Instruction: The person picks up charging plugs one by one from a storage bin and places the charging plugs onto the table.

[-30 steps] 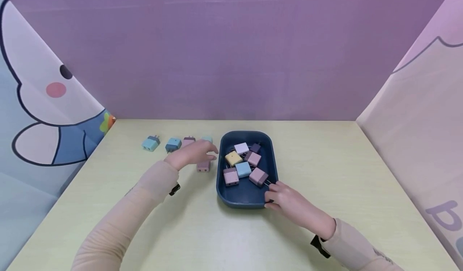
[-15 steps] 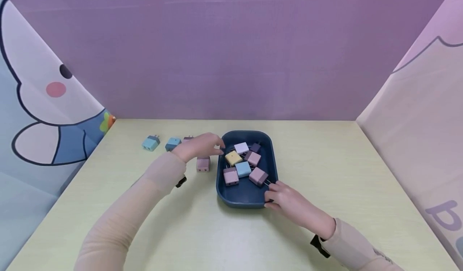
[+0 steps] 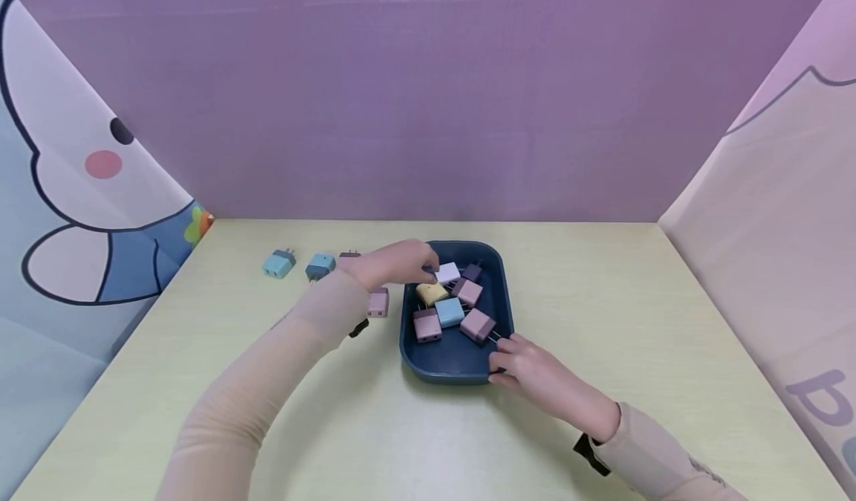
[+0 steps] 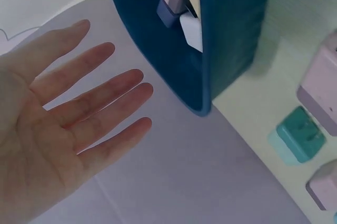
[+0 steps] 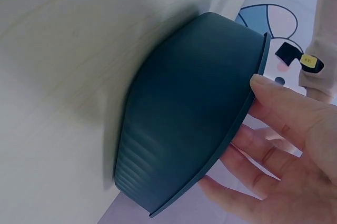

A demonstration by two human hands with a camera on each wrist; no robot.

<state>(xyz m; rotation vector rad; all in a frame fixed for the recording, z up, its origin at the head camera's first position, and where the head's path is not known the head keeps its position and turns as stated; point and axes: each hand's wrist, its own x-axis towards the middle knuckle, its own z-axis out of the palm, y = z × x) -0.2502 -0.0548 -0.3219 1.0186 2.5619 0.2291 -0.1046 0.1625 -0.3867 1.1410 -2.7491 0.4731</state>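
A dark blue tray holds several plug adapters: a white one, a yellow one, a light blue one, pink ones such as this plug adapter, and a dark one. Above the tray's far left part, near the white and yellow adapters, is my left hand. In the left wrist view its fingers are spread with nothing in them. My right hand pinches the tray's near right rim; the right wrist view shows thumb and fingers on that rim.
Left of the tray, more plug adapters lie on the table: a teal one, a blue one and a pink one. The left forearm partly covers others. A purple backdrop stands behind.
My left hand has moved right, from above the table beside the tray to over the tray's left side. The right hand keeps its grip on the rim, and the tray stays put.
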